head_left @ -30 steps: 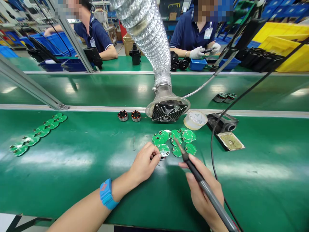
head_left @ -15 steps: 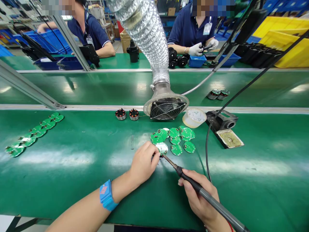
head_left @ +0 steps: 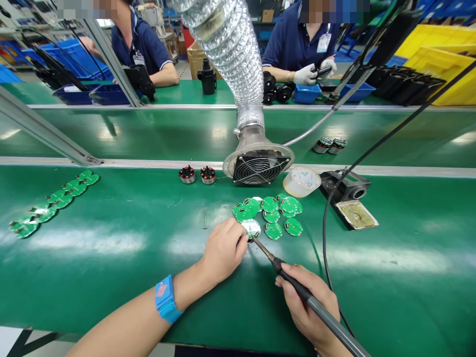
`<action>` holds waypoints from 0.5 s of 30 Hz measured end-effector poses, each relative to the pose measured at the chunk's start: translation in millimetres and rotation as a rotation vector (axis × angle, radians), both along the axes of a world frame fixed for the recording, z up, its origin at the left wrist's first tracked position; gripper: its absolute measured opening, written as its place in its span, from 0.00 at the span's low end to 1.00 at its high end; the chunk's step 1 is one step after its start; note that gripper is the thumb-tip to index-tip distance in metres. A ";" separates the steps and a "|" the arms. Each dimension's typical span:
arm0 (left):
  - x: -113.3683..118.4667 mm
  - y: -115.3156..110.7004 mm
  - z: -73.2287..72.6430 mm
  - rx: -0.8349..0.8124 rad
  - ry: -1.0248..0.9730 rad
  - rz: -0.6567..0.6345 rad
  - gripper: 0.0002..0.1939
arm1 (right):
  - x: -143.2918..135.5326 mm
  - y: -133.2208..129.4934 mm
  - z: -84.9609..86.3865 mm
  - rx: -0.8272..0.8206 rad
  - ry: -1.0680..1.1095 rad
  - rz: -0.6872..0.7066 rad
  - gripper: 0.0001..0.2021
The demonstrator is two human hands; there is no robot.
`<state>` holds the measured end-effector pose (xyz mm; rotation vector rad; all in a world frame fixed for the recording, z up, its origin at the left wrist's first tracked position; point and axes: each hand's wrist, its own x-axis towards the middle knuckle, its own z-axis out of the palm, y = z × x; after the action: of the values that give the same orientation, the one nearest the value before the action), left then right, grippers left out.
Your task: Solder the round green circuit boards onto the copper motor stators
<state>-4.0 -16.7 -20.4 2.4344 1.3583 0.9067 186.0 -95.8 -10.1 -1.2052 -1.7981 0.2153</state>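
My left hand (head_left: 224, 249), a blue band (head_left: 167, 299) on its wrist, is closed at the left edge of a round circuit board (head_left: 251, 228). Its fingertips are partly hidden, and something dark shows under the board's near edge. In my right hand (head_left: 314, 310) is a soldering iron (head_left: 326, 311), held like a pen. The iron's tip meets the near edge of that board. Just beyond lie several loose green round circuit boards (head_left: 273, 231), some overlapping.
A fume extractor fan (head_left: 256, 169) hangs above the boards. Behind them are a tape roll (head_left: 302, 182), a soldering iron stand (head_left: 345, 186) and two motor stators (head_left: 207, 174). More boards (head_left: 61, 199) form a row at left. The iron's cable (head_left: 325, 238) crosses the right side. Two people sit opposite.
The view has shifted slightly. The iron's tip stays at the board's near edge, and my left hand keeps its place beside the board. The cable has swung a little to the right.
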 end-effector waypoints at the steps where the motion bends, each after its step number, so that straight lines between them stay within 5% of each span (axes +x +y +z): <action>1: -0.1 0.0 0.0 0.001 0.007 0.001 0.11 | 0.0 0.0 -0.9 -0.003 0.005 0.007 0.09; 15: 2.5 0.9 5.4 0.023 0.033 0.010 0.12 | 2.3 14.1 13.4 -0.118 0.075 0.077 0.20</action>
<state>-1.5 -15.8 -15.0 2.4718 1.3799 0.8936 188.3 -81.6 3.4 -1.1941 -1.7885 0.4106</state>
